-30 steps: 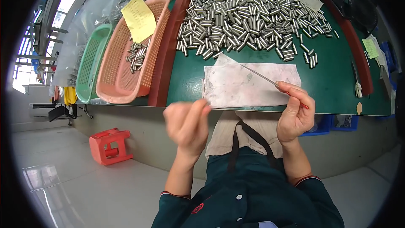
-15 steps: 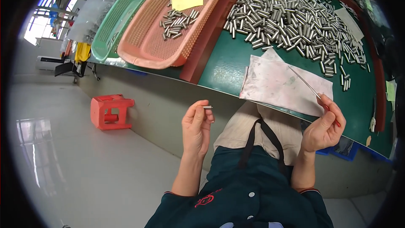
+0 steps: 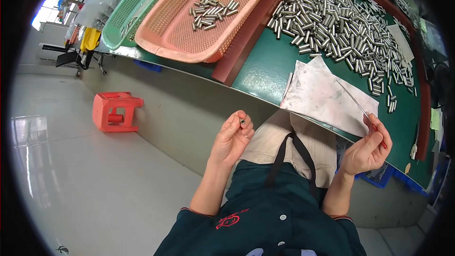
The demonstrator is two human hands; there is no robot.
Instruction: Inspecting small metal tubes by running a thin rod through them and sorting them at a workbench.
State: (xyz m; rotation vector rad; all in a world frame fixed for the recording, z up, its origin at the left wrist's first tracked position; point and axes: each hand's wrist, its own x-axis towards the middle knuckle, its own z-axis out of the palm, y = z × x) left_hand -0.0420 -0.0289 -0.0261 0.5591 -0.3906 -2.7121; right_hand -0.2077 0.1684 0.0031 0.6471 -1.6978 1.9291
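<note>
Closed in a pinch, my left hand (image 3: 226, 140) grips a small metal tube (image 3: 242, 122) between thumb and fingers, its open end facing up toward me. This hand is in front of the table edge, above my lap. My right hand (image 3: 364, 154) is closed around the red handle of a thin tool with a long metal shaft (image 3: 352, 96); the kind of tip cannot be made out. The shaft slants up and left over a stained whitish cloth (image 3: 322, 97) at the table's front edge. Beyond the cloth lies a large heap of similar metal cylinders (image 3: 332, 33).
A pink plastic basket (image 3: 189, 57) with some cylinders and a yellow note stands left of a dark red wooden rail (image 3: 246, 42). Beside it is a green basket (image 3: 113, 40). A red stool (image 3: 113, 113) stands on the floor at left. Another rail (image 3: 426, 114) bounds the green tabletop at right.
My left hand has moved a little right and turned the tube from sideways to end-on. My right hand still holds the red-handled tool over the cloth. The whole view has shifted slightly.
</note>
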